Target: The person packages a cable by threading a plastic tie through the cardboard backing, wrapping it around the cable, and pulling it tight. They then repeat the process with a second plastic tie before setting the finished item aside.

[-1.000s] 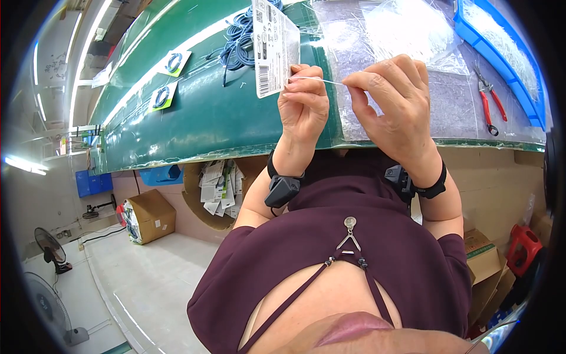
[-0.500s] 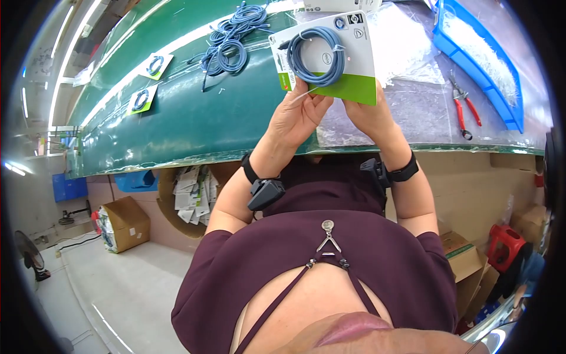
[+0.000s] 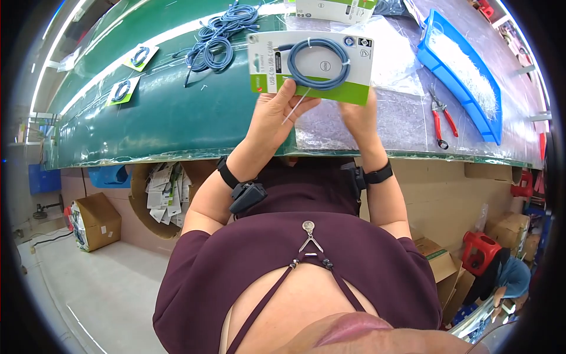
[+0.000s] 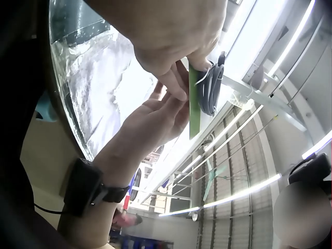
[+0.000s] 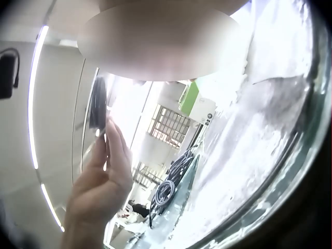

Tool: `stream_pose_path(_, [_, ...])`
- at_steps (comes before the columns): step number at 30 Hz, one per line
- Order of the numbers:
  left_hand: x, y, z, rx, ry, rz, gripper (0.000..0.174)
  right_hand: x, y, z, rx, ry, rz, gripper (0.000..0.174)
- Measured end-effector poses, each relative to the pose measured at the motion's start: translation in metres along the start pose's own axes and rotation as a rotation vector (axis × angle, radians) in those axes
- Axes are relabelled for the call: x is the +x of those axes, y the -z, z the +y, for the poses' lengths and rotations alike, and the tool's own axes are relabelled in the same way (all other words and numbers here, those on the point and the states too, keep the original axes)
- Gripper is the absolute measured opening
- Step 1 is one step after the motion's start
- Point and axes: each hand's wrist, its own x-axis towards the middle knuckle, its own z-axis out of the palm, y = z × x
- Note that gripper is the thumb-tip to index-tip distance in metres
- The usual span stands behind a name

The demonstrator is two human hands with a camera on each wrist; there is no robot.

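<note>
A white and green retail card (image 3: 359, 71) faces up toward the head camera, with a coiled blue USB-C cable (image 3: 318, 84) on its front. Small white ties hold the coil against the card. From under the coil a thin white tie tail (image 3: 293, 108) slants down across the left hand's fingers. My left hand (image 3: 271, 112) pinches the card's lower left part, thumb on the front. Below the card's right corner is my right hand (image 3: 359, 121), slightly blurred, its fingers behind the card. The left wrist view shows its fingers (image 4: 179, 88) against the card's back; I cannot tell whether they grip anything.
Loose blue cables (image 3: 218, 47) lie on the green table mat (image 3: 171, 112), with two finished-looking cable cards (image 3: 122, 91) at left. Red-handled pliers (image 3: 445, 121) and a blue tray (image 3: 492, 127) of white strips are on the right. Another card (image 3: 330, 10) lies at the back.
A second ago the card's printed back faced the camera while the right hand pulled a white strand. The card has been turned cable side forward, and the right hand has gone behind it.
</note>
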Motion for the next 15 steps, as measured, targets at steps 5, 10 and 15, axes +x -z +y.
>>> stream_pose_path(5, [0.0, 0.002, 0.005, 0.215, -0.295, 0.001, 0.023, 0.01, 0.028, -0.033, -0.224, 0.118, 0.334, 0.029])
stream_pose_path(10, [0.0, 0.008, -0.01, 0.198, -0.242, 0.035, 0.024, 0.013, -0.002, -0.069, -0.638, 0.523, -0.128, 0.026])
stream_pose_path(15, [-0.014, 0.002, -0.007, 0.051, -0.132, 0.021, 0.023, 0.017, -0.005, -0.053, -0.629, 0.573, -0.323, 0.026])
